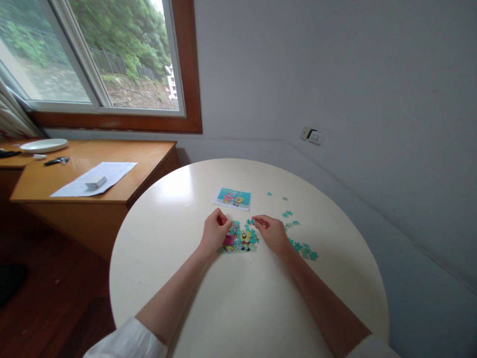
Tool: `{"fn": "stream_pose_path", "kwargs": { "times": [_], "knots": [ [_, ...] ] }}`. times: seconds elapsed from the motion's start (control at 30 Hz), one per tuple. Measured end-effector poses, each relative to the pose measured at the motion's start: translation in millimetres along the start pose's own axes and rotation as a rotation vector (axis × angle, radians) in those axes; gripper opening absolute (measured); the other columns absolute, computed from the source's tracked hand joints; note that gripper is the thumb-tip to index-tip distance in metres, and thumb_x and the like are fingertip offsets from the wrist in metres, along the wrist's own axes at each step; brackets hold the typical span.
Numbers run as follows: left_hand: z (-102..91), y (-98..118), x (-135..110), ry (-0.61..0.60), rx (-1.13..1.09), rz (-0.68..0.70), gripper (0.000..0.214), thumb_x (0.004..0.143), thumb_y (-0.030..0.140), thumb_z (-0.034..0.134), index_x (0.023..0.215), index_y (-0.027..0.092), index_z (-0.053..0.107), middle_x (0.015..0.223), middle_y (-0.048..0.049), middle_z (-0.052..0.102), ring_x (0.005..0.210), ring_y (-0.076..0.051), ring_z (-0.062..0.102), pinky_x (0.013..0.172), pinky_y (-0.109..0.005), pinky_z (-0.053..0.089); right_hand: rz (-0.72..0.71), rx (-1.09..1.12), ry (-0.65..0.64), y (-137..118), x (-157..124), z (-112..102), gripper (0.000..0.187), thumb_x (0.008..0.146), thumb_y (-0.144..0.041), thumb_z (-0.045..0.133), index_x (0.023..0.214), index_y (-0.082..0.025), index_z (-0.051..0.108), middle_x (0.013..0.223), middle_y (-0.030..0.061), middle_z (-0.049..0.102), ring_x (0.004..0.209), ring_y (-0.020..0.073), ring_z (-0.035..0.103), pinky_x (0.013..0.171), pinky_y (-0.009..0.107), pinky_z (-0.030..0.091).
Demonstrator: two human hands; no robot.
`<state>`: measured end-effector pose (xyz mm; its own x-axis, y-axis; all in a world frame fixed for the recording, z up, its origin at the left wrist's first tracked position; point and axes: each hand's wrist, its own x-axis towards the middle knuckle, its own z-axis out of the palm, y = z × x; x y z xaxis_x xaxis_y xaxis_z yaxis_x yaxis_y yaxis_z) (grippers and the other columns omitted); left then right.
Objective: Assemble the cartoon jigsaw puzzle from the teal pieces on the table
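A partly assembled cartoon jigsaw puzzle [241,240] lies flat on the round cream table [186,258]. My left hand [215,231] rests on the puzzle's left edge with its fingers curled shut; what they hold, if anything, is hidden. My right hand [271,231] sits at the puzzle's upper right corner and pinches a small teal puzzle piece [251,222] between thumb and fingertips. Behind the puzzle lies a small reference picture card [232,198] showing the same cartoon.
Several loose teal pieces [302,248] are scattered right of my right hand, with a few more [269,194] farther back. A wooden desk [89,194] at the left holds paper [95,178], a white plate [43,145] and a dark tool. Grey walls close in behind and to the right.
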<state>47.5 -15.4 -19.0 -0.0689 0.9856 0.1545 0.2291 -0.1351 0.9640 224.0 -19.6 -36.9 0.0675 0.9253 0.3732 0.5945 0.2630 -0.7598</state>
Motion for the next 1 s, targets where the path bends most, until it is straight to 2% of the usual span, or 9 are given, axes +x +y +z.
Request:
{"fn": "stream_pose_path", "kwargs": {
  "times": [0.27, 0.47, 0.67, 1.0],
  "knots": [
    [-4.6, 1.1, 2.8, 0.043, -0.002, 0.017, 0.014, 0.062, 0.017, 0.052, 0.055, 0.017, 0.04, 0.05, 0.0062, 0.039, 0.048, -0.007, 0.036, 0.047, -0.019, 0.028, -0.002, -0.013, -0.003, -0.3, -0.2, -0.6, 0.019, 0.072, -0.024, 0.052, 0.08, -0.018, 0.068, 0.077, 0.0053, 0.07, 0.067, 0.0168, 0.062, 0.066, 0.028, 0.048],
    [-7.2, -10.8, 11.8, 0.121, 0.005, 0.038, 0.019, 0.065, 0.026, 0.058, 0.057, 0.017, 0.042, 0.054, 0.0052, 0.041, 0.051, -0.008, 0.038, 0.05, -0.021, 0.029, -0.011, -0.001, -0.008, -1.3, -1.0, -1.2, 0.019, 0.072, -0.025, 0.052, 0.08, -0.019, 0.067, 0.079, 0.0048, 0.07, 0.068, 0.0172, 0.063, 0.067, 0.029, 0.049],
    [-6.5, -18.4, 15.3, 0.133, 0.015, 0.046, 0.018, 0.065, 0.027, 0.06, 0.059, 0.017, 0.047, 0.056, 0.0037, 0.044, 0.053, -0.01, 0.04, 0.052, -0.023, 0.032, -0.006, -0.006, -0.015, -2.0, -1.5, -0.9, 0.019, 0.071, -0.025, 0.052, 0.08, -0.019, 0.067, 0.079, 0.0051, 0.07, 0.068, 0.0172, 0.063, 0.067, 0.029, 0.049],
    [-8.4, -9.1, 12.4, 0.104, 0.079, 0.08, 0.016, 0.065, 0.025, 0.06, 0.056, 0.017, 0.049, 0.058, 0.0026, 0.046, 0.059, -0.011, 0.041, 0.058, -0.024, 0.031, -0.007, -0.011, -0.022, -2.4, -1.5, -0.4, 0.02, 0.072, -0.025, 0.051, 0.08, -0.018, 0.067, 0.078, 0.0054, 0.07, 0.067, 0.0171, 0.063, 0.067, 0.029, 0.049]
  ]
}}
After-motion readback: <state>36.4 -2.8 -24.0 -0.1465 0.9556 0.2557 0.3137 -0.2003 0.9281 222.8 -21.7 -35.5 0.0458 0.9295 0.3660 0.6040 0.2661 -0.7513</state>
